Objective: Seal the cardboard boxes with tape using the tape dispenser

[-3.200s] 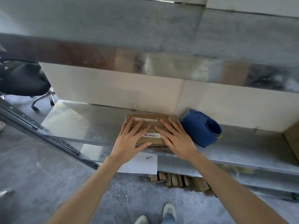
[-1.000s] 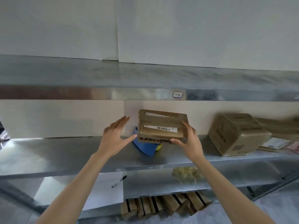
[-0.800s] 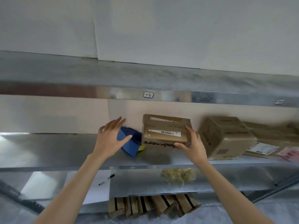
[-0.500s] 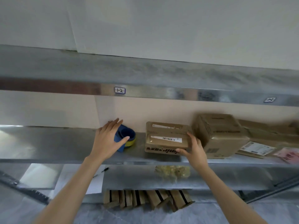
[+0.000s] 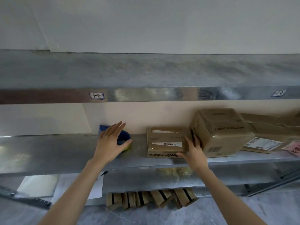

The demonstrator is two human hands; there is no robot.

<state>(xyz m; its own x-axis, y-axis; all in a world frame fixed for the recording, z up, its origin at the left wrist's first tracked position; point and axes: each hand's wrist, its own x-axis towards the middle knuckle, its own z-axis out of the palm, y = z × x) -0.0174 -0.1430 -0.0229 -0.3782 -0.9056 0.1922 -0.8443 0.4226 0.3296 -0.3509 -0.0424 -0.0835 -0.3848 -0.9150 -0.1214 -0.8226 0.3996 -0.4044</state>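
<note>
Reaching across the galvanised metal shelf [image 5: 61, 153], the person works both hands at once. The right hand [image 5: 193, 150] grips the right end of the flat brown cardboard box [image 5: 165, 142], thumb along its front lower edge and fingers wedged up its side, in the narrow gap beside the larger brown cardboard carton [image 5: 220, 130]. That hold looks meant to seat the flat box squarely on the shelf, close against its neighbour, so the top faces up for taping.

The left hand [image 5: 112, 140] is spread, fingers straight, over the blue plastic tape dispenser [image 5: 124, 138], which sits on the same shelf near the back wall, well to the left of the flat box. Whether the palm touches the dispenser I cannot tell; the hand seems poised to take it up.

Both boxes have their flaps lying flat, so their contents are hidden. White barcode labels cross the flat box's top; whether tape already covers its seam is unclear. The larger carton sits slightly tilted, with labelled flat parcels [image 5: 263, 143] beyond it. A lower shelf [image 5: 227, 177] carries a yellowish bag [image 5: 173, 172] and a white sheet of paper [image 5: 97, 187]; folded cardboard bundles [image 5: 151, 198] stand beneath.
</note>
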